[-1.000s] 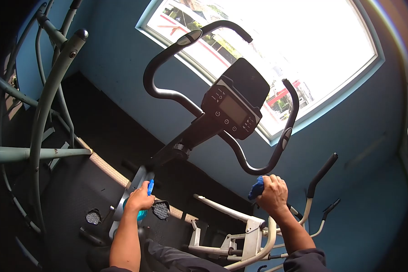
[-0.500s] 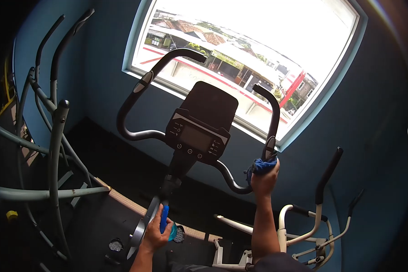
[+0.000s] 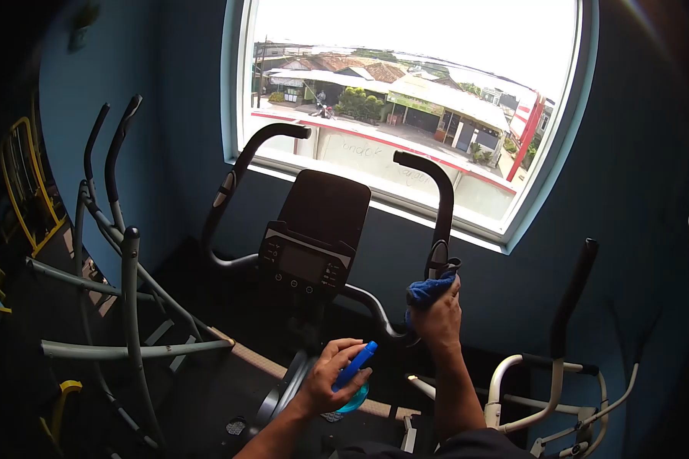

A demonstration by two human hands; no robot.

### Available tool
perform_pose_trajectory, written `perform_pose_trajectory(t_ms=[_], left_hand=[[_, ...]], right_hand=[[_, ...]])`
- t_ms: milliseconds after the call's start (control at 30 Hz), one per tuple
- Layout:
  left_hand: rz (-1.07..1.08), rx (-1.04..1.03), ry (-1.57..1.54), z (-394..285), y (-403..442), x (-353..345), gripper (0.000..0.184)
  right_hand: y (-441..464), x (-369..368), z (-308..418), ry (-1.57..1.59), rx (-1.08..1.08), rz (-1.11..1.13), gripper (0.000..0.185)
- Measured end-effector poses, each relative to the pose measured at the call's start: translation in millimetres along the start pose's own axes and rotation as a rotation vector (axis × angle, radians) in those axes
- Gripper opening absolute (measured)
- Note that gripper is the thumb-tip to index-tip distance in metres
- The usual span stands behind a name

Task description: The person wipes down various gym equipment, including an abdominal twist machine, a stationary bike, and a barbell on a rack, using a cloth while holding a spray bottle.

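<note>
My right hand (image 3: 439, 320) is closed on a bunched blue cloth (image 3: 430, 289), which is pressed round the right handlebar (image 3: 442, 206) of an exercise machine, just below its grey sensor pad. Lower and to the left, my left hand (image 3: 331, 376) grips a spray bottle with a blue top (image 3: 356, 366); part of its teal body (image 3: 354, 399) shows beneath the fingers. The machine's dark console (image 3: 302, 264) stands between the two curved handlebars, above my left hand.
Grey tubular frames of another machine (image 3: 132, 306) stand at the left. A white-framed machine with black grips (image 3: 556, 382) is at the lower right. Behind the console is a large window (image 3: 505, 237) in a blue wall. A yellow frame (image 3: 34, 191) shows at the far left.
The view has levelled and shifted. My right hand with the cloth has gone from beside the handlebar onto it, then slightly down. My left hand has risen with the bottle toward the console.
</note>
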State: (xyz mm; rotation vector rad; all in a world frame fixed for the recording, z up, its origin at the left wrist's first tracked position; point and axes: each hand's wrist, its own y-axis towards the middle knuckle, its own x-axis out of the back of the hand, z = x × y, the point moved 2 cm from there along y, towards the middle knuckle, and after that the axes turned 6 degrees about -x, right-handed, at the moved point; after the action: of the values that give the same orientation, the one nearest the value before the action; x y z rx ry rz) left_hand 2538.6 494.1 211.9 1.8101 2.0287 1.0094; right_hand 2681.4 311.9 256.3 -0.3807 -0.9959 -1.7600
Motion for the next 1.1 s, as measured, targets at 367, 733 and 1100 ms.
perform_pose_trajectory(t_ms=[367,733,1100], left_hand=[[0.113,0.284,-0.129,-2,22,-15,0.058],[-0.300,0.463,-0.031,8,-64,55,0.055],[-0.874,0.467,-0.009,9,-194,98,0.046]], right_hand=[[214,-5,131,-0.416,0.531,-0.056,0.033],[140,-54,224,0.145,0.807,-0.018,0.029],[101,-62,163,-0.503,0.845,0.579,0.094]])
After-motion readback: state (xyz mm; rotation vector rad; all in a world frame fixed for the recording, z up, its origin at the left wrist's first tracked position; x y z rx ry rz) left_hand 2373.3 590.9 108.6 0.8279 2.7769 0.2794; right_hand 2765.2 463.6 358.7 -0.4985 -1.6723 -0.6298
